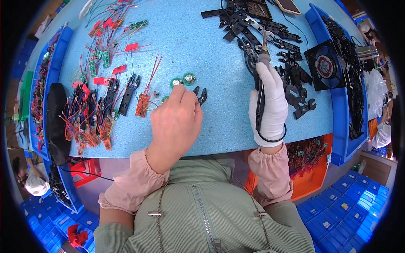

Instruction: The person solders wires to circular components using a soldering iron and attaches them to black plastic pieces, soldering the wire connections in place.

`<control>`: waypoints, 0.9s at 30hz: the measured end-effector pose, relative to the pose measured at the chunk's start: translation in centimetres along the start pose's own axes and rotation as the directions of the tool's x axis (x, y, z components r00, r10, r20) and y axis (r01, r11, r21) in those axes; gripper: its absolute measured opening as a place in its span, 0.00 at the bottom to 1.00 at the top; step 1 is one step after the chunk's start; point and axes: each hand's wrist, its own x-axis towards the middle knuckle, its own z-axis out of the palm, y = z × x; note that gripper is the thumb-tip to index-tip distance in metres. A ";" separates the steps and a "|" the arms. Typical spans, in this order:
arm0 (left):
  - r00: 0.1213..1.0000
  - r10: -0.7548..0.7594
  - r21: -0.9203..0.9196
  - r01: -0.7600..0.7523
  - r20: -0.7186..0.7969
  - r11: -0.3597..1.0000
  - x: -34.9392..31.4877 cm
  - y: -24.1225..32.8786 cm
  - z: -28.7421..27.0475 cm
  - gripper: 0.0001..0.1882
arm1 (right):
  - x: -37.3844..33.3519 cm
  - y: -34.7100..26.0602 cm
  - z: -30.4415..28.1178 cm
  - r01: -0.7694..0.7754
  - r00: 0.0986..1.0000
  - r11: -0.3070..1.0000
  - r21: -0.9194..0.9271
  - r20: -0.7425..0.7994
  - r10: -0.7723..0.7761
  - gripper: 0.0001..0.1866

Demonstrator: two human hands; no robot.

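1. We saw a red-and-white label [324,66] at the hub of a square black plastic fan [327,81], which overlapped the edge of the right-hand tray in our view.
2. Small pale labels [326,224] marked the blue plastic crates [318,211] low at the right; their writing was too small for us to read.
3. That long blue plastic right-hand tray [338,147] held a heap of black plastic parts [354,95].
4. On the far left, we saw a long blue plastic left-hand tray [55,59] filled with dark parts and coloured wires [39,101].
5. Under the right side of the light-blue speckled surface [219,141], an orange plastic bin [310,185] contained tangled red wiring [307,156].
6. We saw the white-gloved right hand [272,103] with its fingers closed around a black-handled soldering iron [260,101], its metal tip pointing away from the body.
7. The bare left hand [175,120] was low over the surface, its fingers bent and drawn close together; their tips were hidden, so we could not tell whether they pinched anything.
8. Two round green-rimmed discs [189,78] lay just beyond that hand, and a black forked plastic clip [203,97] lay just right of its fingers.
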 end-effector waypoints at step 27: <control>0.999 0.032 0.044 -0.033 0.023 0.998 0.2 0.1 -0.3 0.07 | -2.3 -3.7 -0.3 -0.026 0.983 0.953 0.303 0.179 -0.030 0.37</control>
